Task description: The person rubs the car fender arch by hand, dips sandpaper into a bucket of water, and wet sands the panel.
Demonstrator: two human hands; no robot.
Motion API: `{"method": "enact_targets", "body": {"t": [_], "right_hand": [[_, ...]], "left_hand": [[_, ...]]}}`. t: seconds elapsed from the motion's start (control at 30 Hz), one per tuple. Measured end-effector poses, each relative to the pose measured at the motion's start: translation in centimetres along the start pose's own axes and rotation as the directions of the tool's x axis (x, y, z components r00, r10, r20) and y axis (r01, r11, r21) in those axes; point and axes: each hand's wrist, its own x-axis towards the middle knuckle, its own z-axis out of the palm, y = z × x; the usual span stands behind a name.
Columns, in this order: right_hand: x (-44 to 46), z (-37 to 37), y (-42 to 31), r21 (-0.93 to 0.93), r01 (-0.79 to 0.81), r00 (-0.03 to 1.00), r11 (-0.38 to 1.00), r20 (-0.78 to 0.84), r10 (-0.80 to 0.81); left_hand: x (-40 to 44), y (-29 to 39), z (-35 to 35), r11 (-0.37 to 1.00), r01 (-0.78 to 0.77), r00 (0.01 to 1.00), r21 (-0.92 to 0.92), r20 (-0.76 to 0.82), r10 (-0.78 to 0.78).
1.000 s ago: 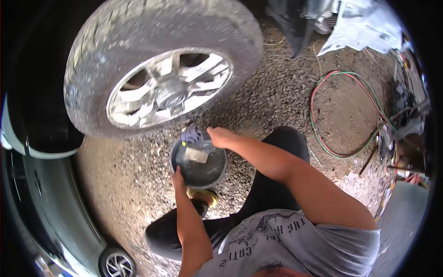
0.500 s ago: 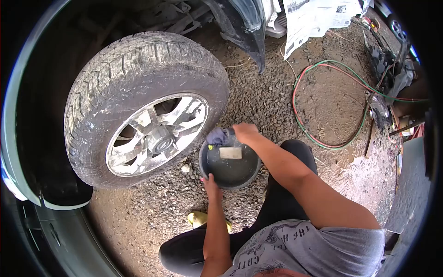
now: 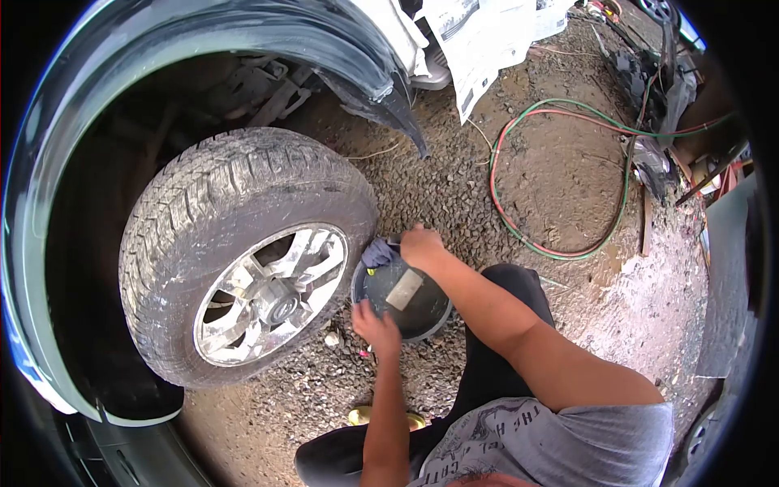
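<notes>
A round dark basin (image 3: 423,323) sits on the gravel between my knees and the wheel. My right hand (image 3: 422,246) is closed around its far rim. My left hand (image 3: 377,327) is over the near left rim, its fingers apart and pointing into the basin. Inside the basin lies a pale rectangular block (image 3: 404,290), slanted. A crumpled grey-purple cloth (image 3: 378,253) hangs over the far left rim, with a small yellow thing (image 3: 372,272) just below it. A large muddy tire (image 3: 243,191) with a silver wheel rim (image 3: 280,304) stands close to the left.
A car fender (image 3: 235,36) arches above the tire. Newspaper sheets (image 3: 487,45) hang from the car at the top. A red and green hose (image 3: 497,174) lies coiled on the ground at right, near a pile of parts (image 3: 649,89). A yellow shoe (image 3: 361,415) shows below.
My left hand has let go of the rim and spread its fingers over it. The block has turned to a slant. The view has shifted, showing more of the fender.
</notes>
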Motion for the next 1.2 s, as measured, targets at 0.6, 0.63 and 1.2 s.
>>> {"method": "enact_targets", "body": {"t": [0.6, 0.63, 1.2], "right_hand": [[-0.5, 9.1, -0.8, -0.058, 0.169, 0.909, 0.984, 0.395, -0.133], [-0.4, 8.3, -1.3, -0.028, 0.179, 0.912, 0.984, 0.380, -0.155], [0.0, -2.2, -7.0, 0.238, 0.564, 0.812, 0.791, 0.019, -0.584]], "left_hand": [[8.8, -1.6, 2.9, 0.971, -0.096, 0.373, -0.217, 0.897, 0.238], [11.5, 4.4, -4.1, 0.970, 0.140, 0.512, -0.198, 0.853, 0.100], [38.9, 32.4, -40.0, 0.072, -0.362, 0.366, 0.929, 0.071, 0.928]]}}
